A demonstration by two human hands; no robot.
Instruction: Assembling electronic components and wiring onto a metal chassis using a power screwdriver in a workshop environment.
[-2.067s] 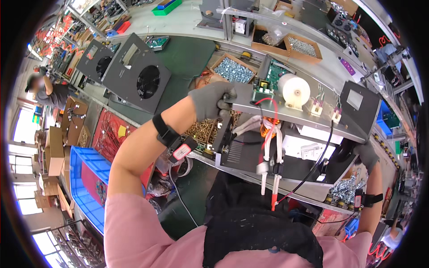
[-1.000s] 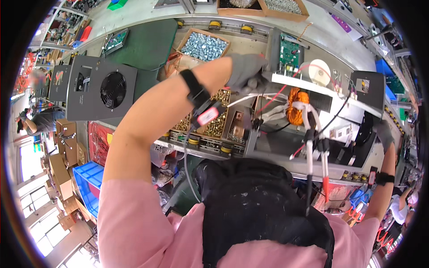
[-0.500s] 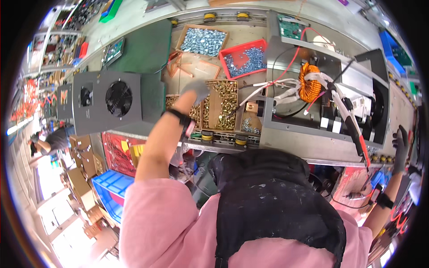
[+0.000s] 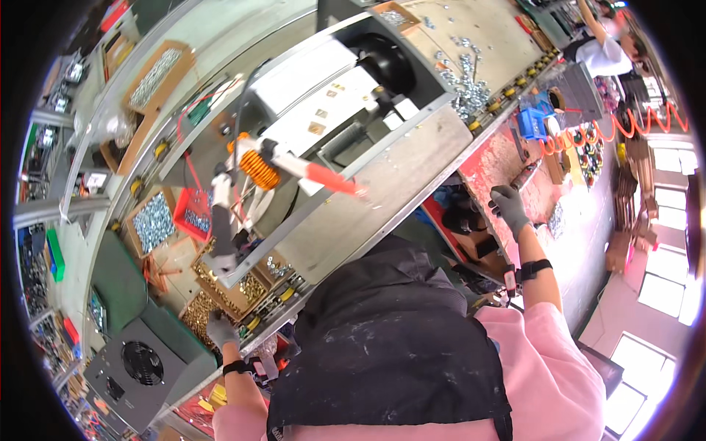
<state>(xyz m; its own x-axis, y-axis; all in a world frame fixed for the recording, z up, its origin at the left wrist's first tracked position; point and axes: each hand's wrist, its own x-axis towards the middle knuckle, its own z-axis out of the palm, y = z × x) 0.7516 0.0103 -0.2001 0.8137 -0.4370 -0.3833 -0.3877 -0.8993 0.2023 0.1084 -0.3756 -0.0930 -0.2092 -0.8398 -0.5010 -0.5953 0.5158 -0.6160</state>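
Note:
My left hand (image 4: 221, 330), in a grey glove, rests at the near edge of a bin of brass-coloured bolts (image 4: 198, 314). Its fingers look curled together, and what they hold, if anything, is hidden. Off to the right, my gloved right hand (image 4: 510, 208) is held over a red-topped side table (image 4: 489, 170). Those fingers are bent but apart, with nothing visible in them. Just beyond them lies a dark hand tool (image 4: 524, 176). Between my hands stands a grey metal enclosure (image 4: 368, 158) holding an orange copper-wound coil (image 4: 259, 170) and thick cables with red and black sleeves.
A red tray (image 4: 193, 213) and a cardboard box (image 4: 153, 223) hold silvery fasteners. A grey fan unit (image 4: 140, 371) stands at the lower left. Loose fasteners (image 4: 469, 92) are scattered beyond the enclosure. An orange coiled hose (image 4: 610, 132) hangs at right, near another person (image 4: 604, 55).
The view has swung to the right. My left hand has drawn back to the bolt bin's near edge. My right hand has moved over the red side table by the tool.

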